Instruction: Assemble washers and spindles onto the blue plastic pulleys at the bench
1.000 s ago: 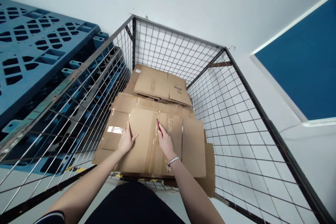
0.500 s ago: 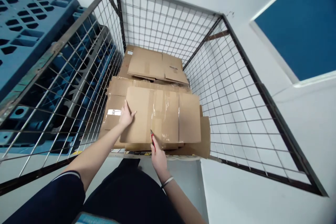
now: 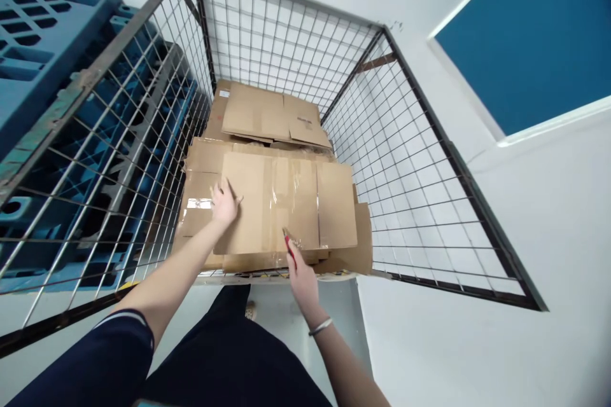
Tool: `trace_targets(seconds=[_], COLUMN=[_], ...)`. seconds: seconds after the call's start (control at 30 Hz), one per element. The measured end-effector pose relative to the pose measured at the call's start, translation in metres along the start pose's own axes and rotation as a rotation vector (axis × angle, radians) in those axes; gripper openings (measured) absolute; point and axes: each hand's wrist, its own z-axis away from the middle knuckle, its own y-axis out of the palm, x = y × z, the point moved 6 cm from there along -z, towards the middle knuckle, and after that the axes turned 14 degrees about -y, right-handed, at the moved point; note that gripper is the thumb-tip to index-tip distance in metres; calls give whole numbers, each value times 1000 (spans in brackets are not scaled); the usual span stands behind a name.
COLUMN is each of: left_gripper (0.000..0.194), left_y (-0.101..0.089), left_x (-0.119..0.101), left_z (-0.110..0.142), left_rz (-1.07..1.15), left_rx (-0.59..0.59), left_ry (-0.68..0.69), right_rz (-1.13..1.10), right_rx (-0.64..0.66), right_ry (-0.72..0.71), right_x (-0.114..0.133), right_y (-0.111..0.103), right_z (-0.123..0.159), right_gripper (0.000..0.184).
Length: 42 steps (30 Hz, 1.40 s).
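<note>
A flattened cardboard box (image 3: 248, 203) with strips of clear tape lies on top of a stack in front of me. At its left edge is my left hand (image 3: 224, 202), fingers spread and holding nothing; whether it touches the cardboard I cannot tell. My right hand (image 3: 303, 283) grips a slim red box cutter (image 3: 289, 249) over the box's near edge, tip pointing away from me. Part of the handle is hidden by my fingers. Behind lie more flattened cardboard boxes (image 3: 255, 109), and others stick out beneath the top one.
A wire mesh cage (image 3: 291, 25) with dark metal bars surrounds the cardboard on the left, back and right. Blue plastic pallets (image 3: 52, 25) stand outside its left side. White walls rise behind, with a blue panel (image 3: 529, 44) at the upper right.
My right hand has moved the box cutter to the right across the box, its tip now lifted and turned. My left hand's fingers have spread wider. The whole view has shifted slightly.
</note>
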Motion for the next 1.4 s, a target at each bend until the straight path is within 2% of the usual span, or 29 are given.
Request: trace_targets(seconds=[0.1, 0.2, 0.27, 0.37, 0.5, 0.7, 0.83, 0.97, 1.07, 1.17, 1.23, 1.3, 1.4], left_gripper=[62, 58, 58, 58, 58, 57, 57, 59, 67, 83, 94, 99, 99], left_y=[7, 11, 10, 11, 15, 13, 11, 11, 10, 11, 14, 16, 19], left_x=[-25, -32, -31, -26, -25, -26, -26, -32, -39, -44, -43, -41, -37], left_z=[11, 12, 8, 3, 2, 6, 4, 3, 3, 6, 7, 7, 6], left_rz=[-129, -157, -159, -174, -213, -246, -256, -276, -300, -332, -347, -358, -368], left_rx=[-8, 55, 76, 81, 62, 68, 78, 101, 77, 49, 35, 18, -6], left_ry=[135, 122, 100, 102, 106, 80, 73, 82, 96, 120, 133, 142, 139], right_rz=[49, 74, 78, 79, 36, 77, 85, 174, 190, 189, 237, 334, 467], right_rx=[-16, 9, 21, 52, 74, 121, 163, 310, 353, 300, 217, 116, 6], right_ry=[-28, -81, -110, -109, -99, -122, -152, -94, -102, -117, -89, -36, 26], right_x=[4, 14, 21, 23, 18, 17, 15, 2, -3, -6, -13, -23, -39], right_y=[-25, -30, -24, -10, 2, 5, 22, 50, 55, 35, 8, -25, -70], right_z=[-60, -110, -129, -133, -124, -108, -57, 5, 32, 30, 10, -26, -93], right_gripper=[49, 48, 47, 49, 49, 48, 49, 51, 52, 50, 51, 52, 52])
